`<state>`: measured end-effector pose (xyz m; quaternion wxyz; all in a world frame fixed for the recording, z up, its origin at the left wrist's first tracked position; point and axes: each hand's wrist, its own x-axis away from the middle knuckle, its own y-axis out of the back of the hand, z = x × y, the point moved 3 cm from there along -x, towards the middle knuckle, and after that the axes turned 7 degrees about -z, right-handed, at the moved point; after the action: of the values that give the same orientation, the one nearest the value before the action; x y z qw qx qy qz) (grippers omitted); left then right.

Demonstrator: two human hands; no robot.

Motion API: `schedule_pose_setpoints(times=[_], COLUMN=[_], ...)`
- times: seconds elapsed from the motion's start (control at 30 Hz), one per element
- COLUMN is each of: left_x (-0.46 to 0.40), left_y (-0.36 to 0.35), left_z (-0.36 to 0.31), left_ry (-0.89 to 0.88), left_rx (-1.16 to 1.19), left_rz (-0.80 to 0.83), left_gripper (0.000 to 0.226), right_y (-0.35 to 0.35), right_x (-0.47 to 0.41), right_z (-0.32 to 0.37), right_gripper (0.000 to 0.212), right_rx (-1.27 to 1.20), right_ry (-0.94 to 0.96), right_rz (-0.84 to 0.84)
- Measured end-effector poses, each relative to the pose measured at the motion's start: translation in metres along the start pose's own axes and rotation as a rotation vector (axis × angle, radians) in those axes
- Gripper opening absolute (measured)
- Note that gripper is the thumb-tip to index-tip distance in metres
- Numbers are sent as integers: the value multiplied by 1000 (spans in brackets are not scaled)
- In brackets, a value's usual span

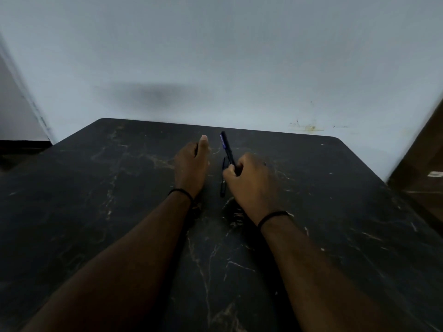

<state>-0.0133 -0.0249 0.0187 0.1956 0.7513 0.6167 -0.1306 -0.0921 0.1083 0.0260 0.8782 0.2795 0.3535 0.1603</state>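
My right hand grips a dark pen with a blue label, which sticks up and away from the fist. A second dark pen-like piece lies on the black marbled table, just left of my right hand. My left hand rests on its edge on the table beside it, thumb pointing forward; its fingers are hidden from view. A thin black band circles each wrist.
The table's far edge meets a pale wall. A brown wooden surface stands at the right edge. A darker floor strip shows at the left past the table's corner.
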Motion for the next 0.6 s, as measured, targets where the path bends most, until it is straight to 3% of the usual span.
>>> schedule_pose_setpoints(times=[0.1,0.27,0.47,0.6], left_x=[2,-1,2,4], left_y=[0,1,-5,-6], left_z=[-6,-7,-6,-7], left_ry=[14,6,-77,-127], left_rx=[156,215,108,39], left_rz=[-15,-33,31,39], left_gripper=[54,43,48,50], right_y=[1,-4,-10,-10], right_x=[3,5,4,5], right_z=[3,6,5,3], right_gripper=[9,20,14,22], right_rx=[-70,-138,-219,-196], right_ry=[85,136,120,123], right_rz=[60,230,215,181])
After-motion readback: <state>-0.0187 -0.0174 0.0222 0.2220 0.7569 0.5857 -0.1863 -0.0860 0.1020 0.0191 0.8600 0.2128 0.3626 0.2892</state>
